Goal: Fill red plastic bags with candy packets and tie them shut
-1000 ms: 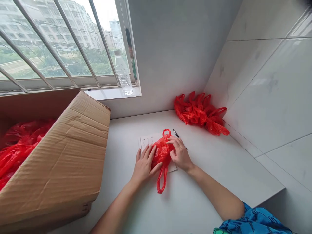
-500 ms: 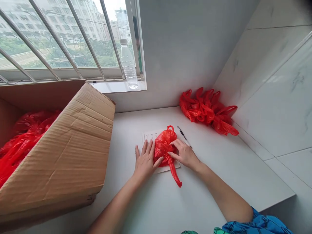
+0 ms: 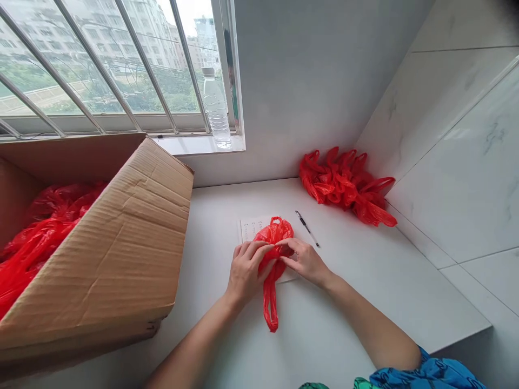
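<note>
A bunched red plastic bag (image 3: pixel 274 232) lies over a sheet of paper with writing (image 3: pixel 249 226) on the white tabletop. One handle loop points away from me; the other hangs toward me. My left hand (image 3: pixel 248 270) has its fingers curled over the bag's left side, gripping its middle. From the right, my right hand (image 3: pixel 304 261) pinches the bag with thumb and index finger close to the left fingertips. Whatever the bag holds is hidden in its folds.
A pen (image 3: pixel 307 229) lies right of the paper. Several red plastic bags (image 3: pixel 348 183) are heaped by the wall corner. On the left stands a cardboard box (image 3: pixel 121 237) with red plastic (image 3: pixel 44 232) inside. A water bottle (image 3: pixel 217 111) stands on the windowsill.
My left hand has gone from lying flat beside the bag to gripping its middle. The near handle has swung left and hangs straighter toward me.
</note>
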Motion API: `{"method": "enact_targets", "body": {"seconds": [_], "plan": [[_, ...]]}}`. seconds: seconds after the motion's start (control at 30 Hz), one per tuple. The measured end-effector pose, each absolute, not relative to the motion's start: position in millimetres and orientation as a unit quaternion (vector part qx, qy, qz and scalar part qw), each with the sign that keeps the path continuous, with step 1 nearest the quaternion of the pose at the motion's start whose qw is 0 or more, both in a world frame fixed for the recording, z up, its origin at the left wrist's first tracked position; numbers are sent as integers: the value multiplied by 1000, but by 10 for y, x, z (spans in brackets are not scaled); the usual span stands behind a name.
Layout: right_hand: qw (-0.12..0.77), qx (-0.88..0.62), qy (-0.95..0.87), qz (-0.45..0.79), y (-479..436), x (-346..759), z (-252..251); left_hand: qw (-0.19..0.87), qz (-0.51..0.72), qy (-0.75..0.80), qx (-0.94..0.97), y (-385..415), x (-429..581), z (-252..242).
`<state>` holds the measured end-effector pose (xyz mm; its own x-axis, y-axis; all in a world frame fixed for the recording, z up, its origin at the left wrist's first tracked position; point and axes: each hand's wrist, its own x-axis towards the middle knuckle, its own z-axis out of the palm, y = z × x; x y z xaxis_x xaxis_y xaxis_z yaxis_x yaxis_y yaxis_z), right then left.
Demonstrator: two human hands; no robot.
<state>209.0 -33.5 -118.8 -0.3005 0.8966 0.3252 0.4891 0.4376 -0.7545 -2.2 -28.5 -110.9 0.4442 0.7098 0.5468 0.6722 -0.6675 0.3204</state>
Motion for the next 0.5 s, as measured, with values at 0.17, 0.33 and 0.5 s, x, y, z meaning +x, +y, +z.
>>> {"method": "enact_targets", "body": {"seconds": [0.17,0.33,0.5], "plan": [[416,-451,-759,218,-369,2143,-1065,33,337,432,836,-188,-127,-1081],[429,-524,-695,241,-407,2426,-791,20,430,478,766,-50,-333,-1028],[389,-491,-745,227,-425,2432,-730,55,453,476,752,-91,-293,-968]]}}
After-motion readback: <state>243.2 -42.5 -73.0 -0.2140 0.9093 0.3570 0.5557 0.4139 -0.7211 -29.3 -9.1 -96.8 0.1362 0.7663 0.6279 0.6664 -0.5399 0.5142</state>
